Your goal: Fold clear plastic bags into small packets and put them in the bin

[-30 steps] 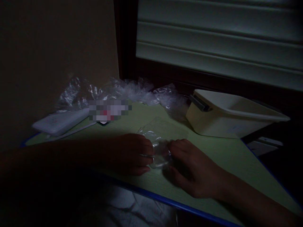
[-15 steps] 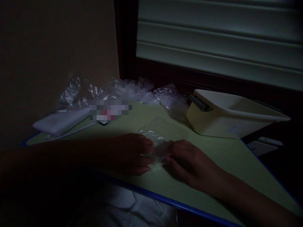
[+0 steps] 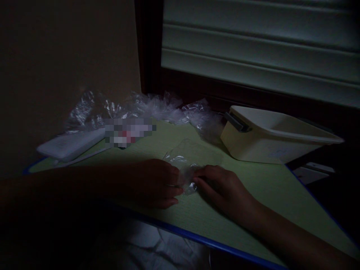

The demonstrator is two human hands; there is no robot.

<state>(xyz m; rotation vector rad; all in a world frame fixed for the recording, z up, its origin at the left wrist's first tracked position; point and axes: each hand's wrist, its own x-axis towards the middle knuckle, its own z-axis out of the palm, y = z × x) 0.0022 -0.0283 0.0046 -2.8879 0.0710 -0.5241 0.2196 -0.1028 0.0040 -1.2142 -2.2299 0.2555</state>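
Note:
A thin clear plastic bag (image 3: 188, 180) lies crumpled between my hands, its flatter part stretching away over the table. From the left, my left hand (image 3: 160, 183) grips its near left side; the fingers are bent low, and the dark hides part of the grip. My right hand (image 3: 225, 189) pinches the bag's right side between thumb and forefinger. Both hands stay close to the pale green tabletop (image 3: 242, 232), a short gap apart.
Behind lies a heap of crumpled clear plastic (image 3: 168, 107). A white power strip (image 3: 71, 144) with a cord is at the left, beside a blurred-out item (image 3: 129, 132). A cream bin (image 3: 258, 146) with grey handles stands at the right edge. The room is dim.
My right hand has shifted slightly left along the bag, and its fingers have drawn into a tighter pinch. My left hand has hardly moved.

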